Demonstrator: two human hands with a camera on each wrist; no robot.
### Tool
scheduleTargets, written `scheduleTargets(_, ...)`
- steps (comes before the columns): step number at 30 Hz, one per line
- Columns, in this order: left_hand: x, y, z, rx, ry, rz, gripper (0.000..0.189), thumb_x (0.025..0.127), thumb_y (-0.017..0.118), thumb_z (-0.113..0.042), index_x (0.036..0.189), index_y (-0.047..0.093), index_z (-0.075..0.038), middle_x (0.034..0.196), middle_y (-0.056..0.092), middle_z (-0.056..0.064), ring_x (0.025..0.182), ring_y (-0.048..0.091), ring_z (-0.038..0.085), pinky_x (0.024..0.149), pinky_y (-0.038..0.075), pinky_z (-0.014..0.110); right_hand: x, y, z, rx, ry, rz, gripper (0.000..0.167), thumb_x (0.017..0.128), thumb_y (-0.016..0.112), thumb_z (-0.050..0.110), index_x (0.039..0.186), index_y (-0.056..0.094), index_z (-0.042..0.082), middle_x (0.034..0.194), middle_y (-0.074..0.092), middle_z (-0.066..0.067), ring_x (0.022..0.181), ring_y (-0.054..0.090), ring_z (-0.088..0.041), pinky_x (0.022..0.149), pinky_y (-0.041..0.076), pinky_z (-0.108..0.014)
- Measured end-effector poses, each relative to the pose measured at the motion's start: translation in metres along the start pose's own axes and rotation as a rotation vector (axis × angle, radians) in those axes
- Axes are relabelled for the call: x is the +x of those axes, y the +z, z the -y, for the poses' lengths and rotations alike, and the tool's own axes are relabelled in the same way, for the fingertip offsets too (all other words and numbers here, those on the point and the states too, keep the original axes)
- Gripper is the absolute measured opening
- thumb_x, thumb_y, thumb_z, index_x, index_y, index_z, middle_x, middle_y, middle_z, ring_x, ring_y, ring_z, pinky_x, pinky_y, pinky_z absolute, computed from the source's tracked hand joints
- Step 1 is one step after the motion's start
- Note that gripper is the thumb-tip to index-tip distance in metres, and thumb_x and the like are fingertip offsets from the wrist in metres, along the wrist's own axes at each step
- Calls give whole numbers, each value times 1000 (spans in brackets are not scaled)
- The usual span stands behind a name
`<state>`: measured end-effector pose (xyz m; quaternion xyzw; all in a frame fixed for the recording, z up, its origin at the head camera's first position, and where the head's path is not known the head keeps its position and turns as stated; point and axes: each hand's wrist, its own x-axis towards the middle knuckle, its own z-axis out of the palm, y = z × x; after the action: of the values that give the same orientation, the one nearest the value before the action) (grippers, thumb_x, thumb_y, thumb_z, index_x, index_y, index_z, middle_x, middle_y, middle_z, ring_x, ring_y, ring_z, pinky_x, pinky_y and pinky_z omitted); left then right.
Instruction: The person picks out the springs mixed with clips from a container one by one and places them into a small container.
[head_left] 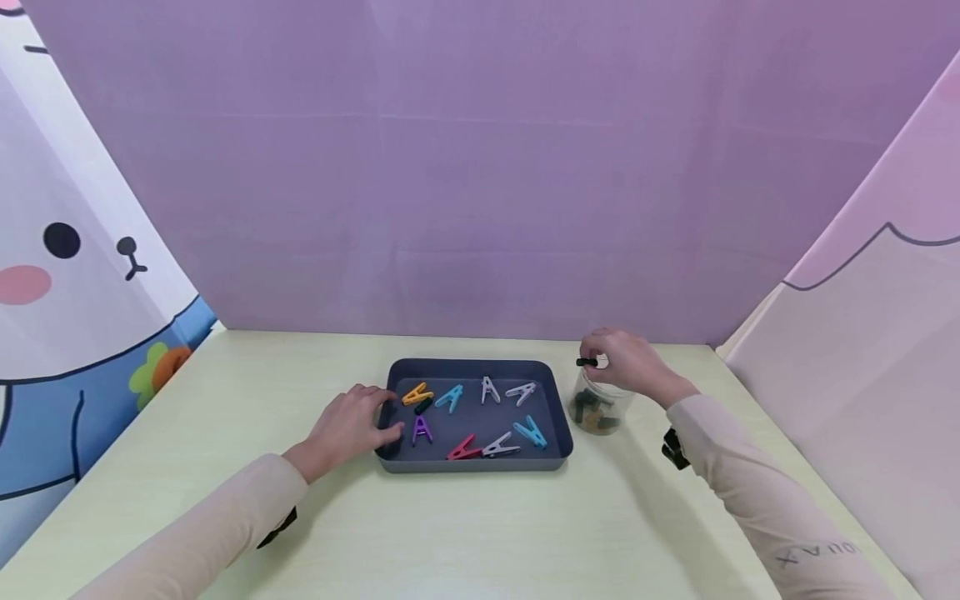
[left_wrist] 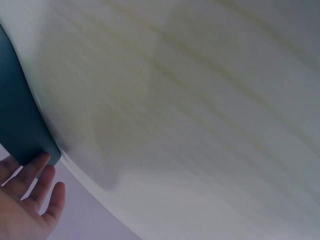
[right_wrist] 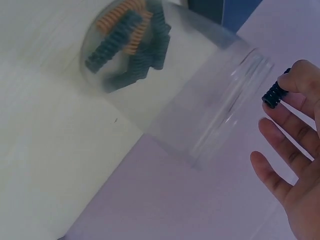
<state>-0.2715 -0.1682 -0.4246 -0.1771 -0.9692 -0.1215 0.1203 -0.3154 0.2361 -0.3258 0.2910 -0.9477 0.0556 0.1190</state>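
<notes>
My left hand [head_left: 352, 429] rests at the left rim of a dark grey tray [head_left: 480, 467], thumb and index finger spread over the edge. In the left wrist view its loosely straight fingers touch the tray's outer wall [left_wrist: 25, 115]. Between thumb and index finger, my right hand [head_left: 626, 362] pinches a small dark green coil spring [right_wrist: 276, 94] above the mouth of a clear jar [head_left: 618, 406]. Inside the jar lie several dark green springs [right_wrist: 159, 37] and orange springs [right_wrist: 120, 15]. Another dark green spring [head_left: 423, 406] lies in the tray.
Several plastic clips share the tray, among them a yellow clip [head_left: 417, 394], a purple clip [head_left: 422, 430], a red clip [head_left: 463, 449] and a blue clip [head_left: 531, 432]. The jar stands upright on the pale table [head_left: 480, 533], just right of the tray. A purple backdrop [head_left: 480, 208] rises behind.
</notes>
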Motion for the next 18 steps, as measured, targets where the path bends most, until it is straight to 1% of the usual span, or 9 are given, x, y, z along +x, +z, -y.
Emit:
scheduleTargets(5, 0, 0, 0, 1, 2, -2, 52, 74, 66, -47, 110, 64, -9, 108, 65, 12, 97, 59, 28, 79, 50, 43, -4, 3, -7, 4, 1, -8, 7, 76, 68, 15, 80, 63, 16, 81, 61, 2, 77, 56, -16, 66, 46, -34)
scheduleTargets(9, 0, 0, 0, 1, 1, -4, 53, 74, 66, -47, 110, 63, -9, 108, 65, 12, 98, 59, 28, 79, 50, 43, -7, 5, -11, 7, 3, -7, 6, 76, 68, 14, 80, 63, 14, 80, 61, 1, 77, 56, -17, 66, 45, -33)
scheduleTargets(15, 0, 0, 0, 2, 2, 0, 53, 74, 66, -47, 111, 63, -9, 109, 65, 12, 98, 58, 28, 79, 50, 43, -11, 9, -16, -5, 22, -5, 6, 75, 69, 15, 77, 63, 16, 78, 60, 1, 75, 56, -17, 63, 44, -32)
scheduleTargets(18, 0, 0, 0, 3, 4, -1, 53, 74, 66, -47, 111, 63, -8, 109, 65, 12, 98, 59, 28, 79, 50, 43, -13, 11, -18, 3, 37, 7, 7, 75, 69, 15, 76, 62, 17, 78, 60, 2, 76, 57, -19, 61, 44, -32)
